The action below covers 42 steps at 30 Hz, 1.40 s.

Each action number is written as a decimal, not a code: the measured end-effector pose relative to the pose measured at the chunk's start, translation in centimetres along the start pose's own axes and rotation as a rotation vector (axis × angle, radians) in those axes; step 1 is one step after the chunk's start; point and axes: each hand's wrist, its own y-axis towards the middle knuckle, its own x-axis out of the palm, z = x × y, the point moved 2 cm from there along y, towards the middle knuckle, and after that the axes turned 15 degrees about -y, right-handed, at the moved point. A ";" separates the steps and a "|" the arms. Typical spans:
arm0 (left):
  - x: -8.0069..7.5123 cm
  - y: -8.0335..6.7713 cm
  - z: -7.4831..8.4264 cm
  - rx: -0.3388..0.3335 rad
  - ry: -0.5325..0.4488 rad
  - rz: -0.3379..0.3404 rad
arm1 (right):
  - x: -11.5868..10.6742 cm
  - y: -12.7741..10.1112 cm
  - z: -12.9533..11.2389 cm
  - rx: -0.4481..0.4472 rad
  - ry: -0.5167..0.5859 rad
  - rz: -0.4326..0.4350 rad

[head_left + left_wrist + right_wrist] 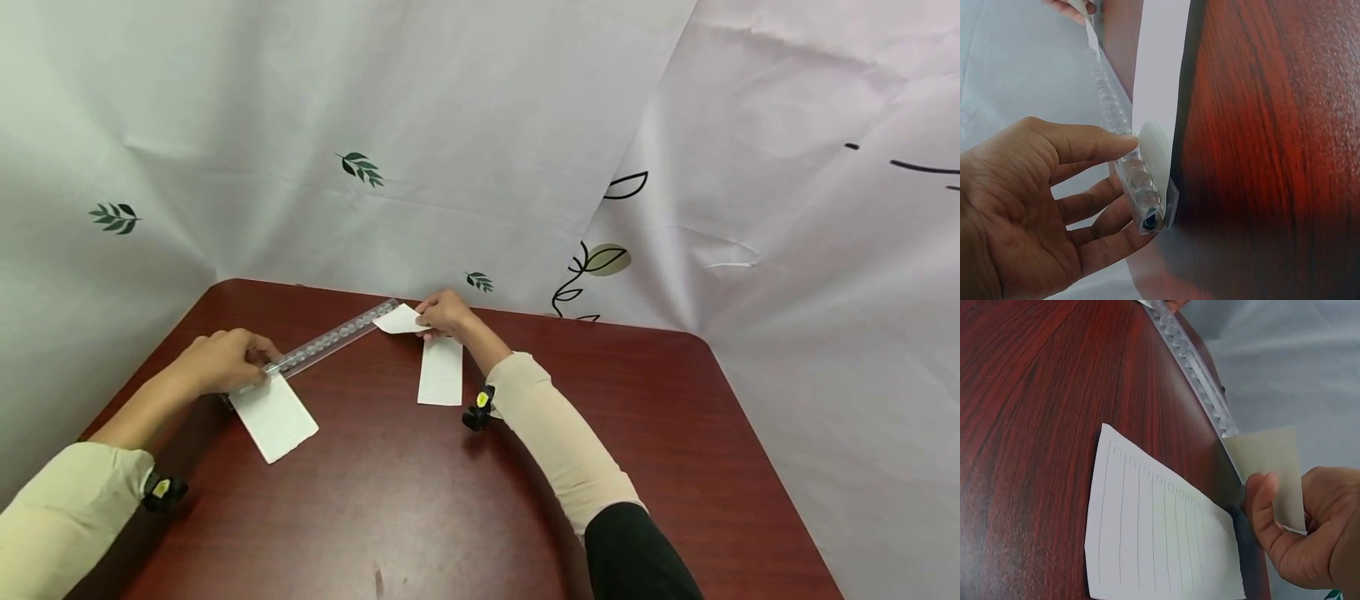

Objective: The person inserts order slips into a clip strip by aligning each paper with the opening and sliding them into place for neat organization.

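1. The table is dark red wood, with a white cloth hung behind it. On the table lie two loose sheets: one near the left hand and one lined sheet near the right hand. Both lie flat, and nobody holds them.

2. The strip is a long clear plastic piece with a row of round bubbles. It lies at a slant near the far edge of the table, between the two hands. Its near end rests on the left sheet.

3. The left hand holds the near end of the strip. In the left wrist view the fingers are curled around this end, with the index finger on top. So this end looks fixed.

4. The right hand is at the far end of the strip. It pinches a small pale flap between thumb and fingers. The flap stands up from the strip's end, above the lined sheet.

5. My judgement: the peeling of a backing from the strip is only at the start. Just the end flap is lifted, and almost the whole length is not yet opened. I cannot tell if the two sheets belong to this work.
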 end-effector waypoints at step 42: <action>0.4 -0.3 0.0 0.000 0.012 0.025 | 5.1 -0.8 -2.4 -0.092 -0.204 -0.005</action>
